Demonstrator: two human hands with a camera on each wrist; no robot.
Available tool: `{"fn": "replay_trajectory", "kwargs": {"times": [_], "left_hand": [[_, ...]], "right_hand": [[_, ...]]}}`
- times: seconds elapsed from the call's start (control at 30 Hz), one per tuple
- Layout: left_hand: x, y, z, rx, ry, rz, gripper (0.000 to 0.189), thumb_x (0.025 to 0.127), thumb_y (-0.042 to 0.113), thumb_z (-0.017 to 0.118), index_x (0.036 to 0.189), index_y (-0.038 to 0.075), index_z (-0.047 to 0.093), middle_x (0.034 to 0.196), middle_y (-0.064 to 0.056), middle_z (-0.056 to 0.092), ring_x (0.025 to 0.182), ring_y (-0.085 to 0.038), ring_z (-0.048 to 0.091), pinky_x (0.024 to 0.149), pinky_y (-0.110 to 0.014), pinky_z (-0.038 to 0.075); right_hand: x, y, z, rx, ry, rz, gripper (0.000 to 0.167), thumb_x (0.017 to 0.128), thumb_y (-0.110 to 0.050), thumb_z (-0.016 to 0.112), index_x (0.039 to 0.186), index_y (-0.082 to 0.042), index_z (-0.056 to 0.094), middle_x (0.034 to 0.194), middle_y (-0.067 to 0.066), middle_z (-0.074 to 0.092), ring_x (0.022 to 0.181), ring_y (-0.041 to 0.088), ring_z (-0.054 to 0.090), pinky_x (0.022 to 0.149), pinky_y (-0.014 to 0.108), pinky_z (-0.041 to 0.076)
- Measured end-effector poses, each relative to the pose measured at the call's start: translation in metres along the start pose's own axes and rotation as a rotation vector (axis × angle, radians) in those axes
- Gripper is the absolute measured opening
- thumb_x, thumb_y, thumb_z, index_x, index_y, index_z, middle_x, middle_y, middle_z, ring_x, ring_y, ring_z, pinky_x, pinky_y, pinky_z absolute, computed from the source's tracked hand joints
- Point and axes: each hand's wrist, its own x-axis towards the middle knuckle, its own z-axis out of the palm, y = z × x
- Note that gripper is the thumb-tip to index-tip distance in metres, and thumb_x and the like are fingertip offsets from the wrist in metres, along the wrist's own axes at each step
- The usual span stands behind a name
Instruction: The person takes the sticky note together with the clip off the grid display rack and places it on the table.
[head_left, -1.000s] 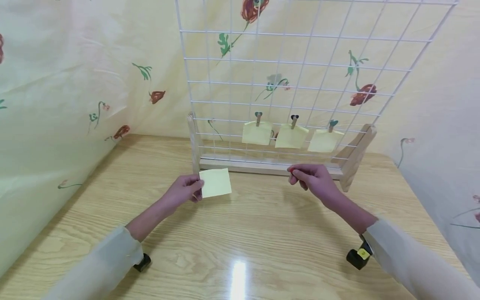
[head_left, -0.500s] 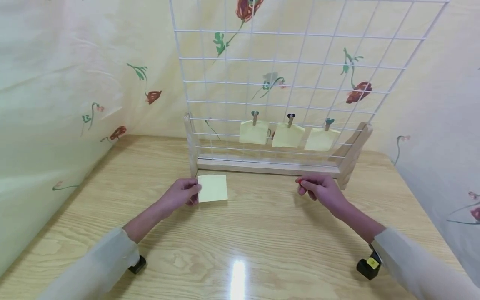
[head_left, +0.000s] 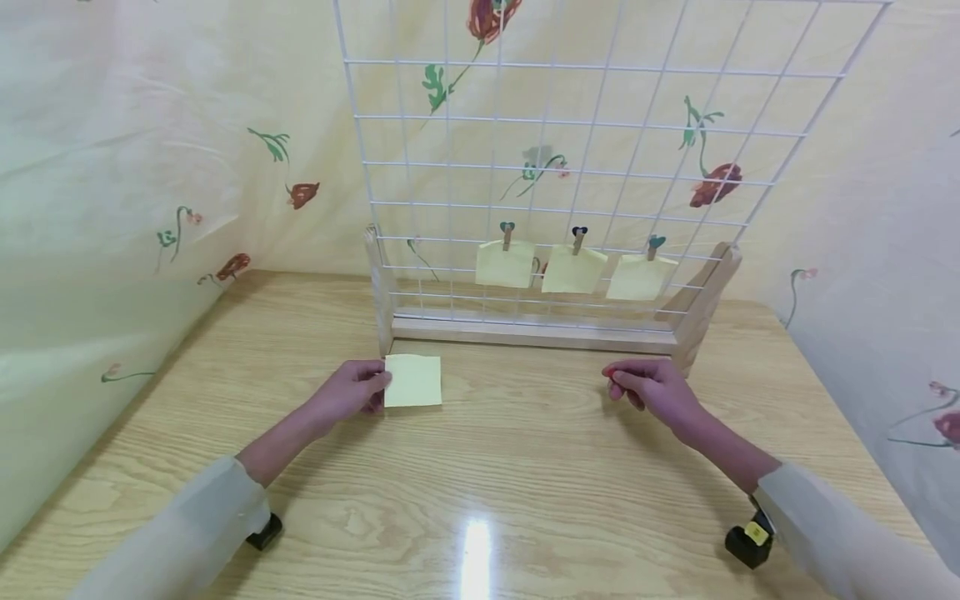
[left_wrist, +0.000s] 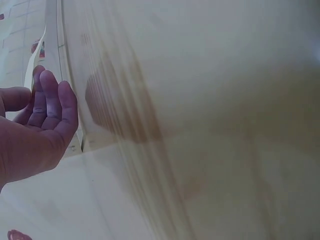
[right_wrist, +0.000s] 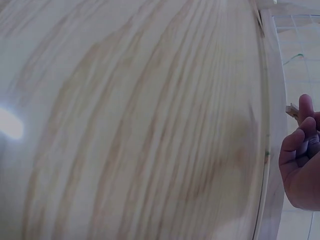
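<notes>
A pale yellow square note is pinched by its left edge between the thumb and fingers of my left hand. It is held just above the table, near the rack's left foot. In the left wrist view the same note appears nearly edge-on. My right hand, at the rack's right end, pinches a small clothespin with a red top. Its wooden tip pokes out past the fingertips in the right wrist view; the rest is hidden by the fingers.
Behind the hands stands a white wire grid in a wooden base. Three yellow notes hang on it: a left note, a middle note and a right note, each under a heart-topped clothespin. Floral cloth surrounds the wooden table.
Both hands have come down and back slightly from the rack, the right one also moving rightward. The note and the red-topped clothespin have stayed in their grips. The head view has shifted a little.
</notes>
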Motion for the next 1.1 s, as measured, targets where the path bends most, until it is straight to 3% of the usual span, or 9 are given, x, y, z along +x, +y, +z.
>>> {"fn": "replay_trajectory", "kwargs": {"times": [0.3, 1.1], "left_hand": [[0.0, 0.0, -0.006, 0.004, -0.003, -0.032, 0.02, 0.102, 0.012, 0.045, 0.089, -0.001, 0.051, 0.077, -0.007, 0.054, 0.069, -0.017, 0.055, 0.067, -0.03, 0.053], [0.007, -0.006, -0.006, 0.067, -0.036, -0.071, 0.023, 0.101, 0.015, 0.044, 0.082, 0.004, 0.05, 0.073, -0.006, 0.054, 0.064, -0.018, 0.056, 0.061, -0.028, 0.049]], "right_hand": [[0.0, 0.008, -0.009, -0.008, -0.024, 0.061, 0.032, 0.099, -0.005, 0.048, 0.117, 0.02, 0.055, 0.074, 0.001, 0.063, 0.064, 0.008, 0.05, 0.054, 0.02, 0.04], [0.004, 0.026, -0.012, 0.007, -0.056, 0.17, 0.036, 0.098, -0.009, 0.049, 0.119, 0.019, 0.055, 0.071, -0.002, 0.061, 0.058, 0.006, 0.05, 0.051, 0.021, 0.043]]}}
